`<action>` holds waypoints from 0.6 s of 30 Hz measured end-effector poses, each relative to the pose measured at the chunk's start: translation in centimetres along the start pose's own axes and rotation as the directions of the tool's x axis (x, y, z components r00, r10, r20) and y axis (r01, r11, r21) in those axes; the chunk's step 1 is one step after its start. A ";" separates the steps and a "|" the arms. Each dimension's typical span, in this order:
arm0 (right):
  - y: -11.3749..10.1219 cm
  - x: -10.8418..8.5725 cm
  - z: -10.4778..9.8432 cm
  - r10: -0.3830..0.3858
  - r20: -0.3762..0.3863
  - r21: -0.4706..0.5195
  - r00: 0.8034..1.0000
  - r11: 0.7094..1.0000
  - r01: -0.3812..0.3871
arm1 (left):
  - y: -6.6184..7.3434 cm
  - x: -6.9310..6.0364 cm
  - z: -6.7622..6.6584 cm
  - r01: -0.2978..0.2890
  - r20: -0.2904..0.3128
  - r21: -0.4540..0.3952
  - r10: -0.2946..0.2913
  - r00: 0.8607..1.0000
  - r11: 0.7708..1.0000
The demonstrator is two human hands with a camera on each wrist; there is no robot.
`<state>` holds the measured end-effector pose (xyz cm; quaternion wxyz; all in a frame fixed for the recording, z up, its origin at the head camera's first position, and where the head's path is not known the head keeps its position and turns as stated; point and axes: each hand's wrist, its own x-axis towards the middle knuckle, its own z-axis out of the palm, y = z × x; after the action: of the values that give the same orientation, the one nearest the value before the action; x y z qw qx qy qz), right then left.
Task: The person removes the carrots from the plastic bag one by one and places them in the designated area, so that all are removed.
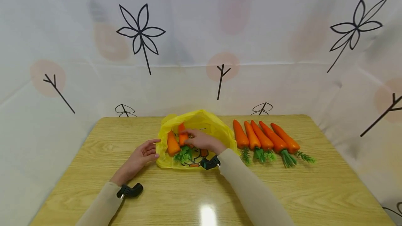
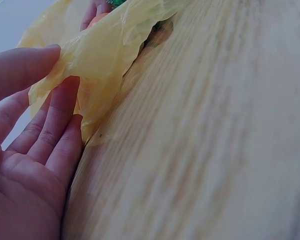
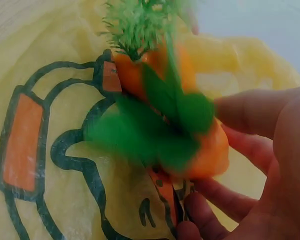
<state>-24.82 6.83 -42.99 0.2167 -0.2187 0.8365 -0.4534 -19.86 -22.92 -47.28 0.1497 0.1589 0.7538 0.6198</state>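
A yellow plastic bag [image 1: 221, 126] lies on the table with its mouth towards me and a dark line drawing on it. My left hand [image 1: 139, 156] is at its left rim; the left wrist view shows the bag's edge [image 2: 97, 62] between thumb and fingers. Inside the bag, my right hand [image 1: 202, 140] holds an orange toy carrot [image 1: 183, 138] with broad green leaves [image 3: 150, 130], blurred in the right wrist view. Fingers and thumb are around the carrot's thick end [image 3: 215, 155]. Left of it, another toy carrot [image 1: 172, 144] with feathery greens lies in the bag.
Several toy carrots [image 1: 263, 138] lie in a row on the table right of the bag, tips away from me, green tops towards me. The wooden table [image 1: 157, 198] meets a white patterned cloth [image 1: 182, 86] at the back and sides.
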 end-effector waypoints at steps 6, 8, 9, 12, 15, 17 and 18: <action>0.0 0.0 0.1 0.005 -0.036 -0.015 0.999 1.000 -0.006 | 0.0 -0.1 0.1 -0.014 0.000 -0.003 0.014 1.000 1.000; -0.1 -0.2 0.1 0.007 -0.045 -0.028 0.999 1.000 -0.008 | 0.1 -0.1 0.1 -0.021 0.003 0.000 0.021 1.000 1.000; -0.1 -0.2 0.2 0.005 -0.049 -0.030 0.999 1.000 -0.006 | 0.1 -0.1 0.1 -0.024 0.005 -0.001 0.024 1.000 1.000; 0.1 -0.4 0.3 -0.008 -0.064 -0.031 0.998 1.000 0.006 | 0.2 -0.2 0.1 -0.025 0.008 -0.003 0.025 1.000 1.000; 0.3 -0.4 0.4 -0.010 -0.084 -0.022 0.996 1.000 0.008 | 0.1 -0.2 0.1 -0.012 -0.002 -0.001 0.012 1.000 1.000; 0.4 -0.5 0.5 -0.004 -0.106 -0.003 0.994 1.000 0.004 | 0.1 -0.1 0.2 -0.003 -0.014 0.002 0.003 1.000 1.000; 0.5 -0.5 0.5 0.002 -0.119 0.004 0.993 1.000 -0.001 | 0.0 -0.1 0.2 0.001 -0.018 0.002 -0.001 1.000 1.000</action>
<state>-24.22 7.02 -43.57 0.1674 -0.1903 0.8472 -0.4670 -19.70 -22.76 -47.27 0.1427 0.1531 0.7560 0.6202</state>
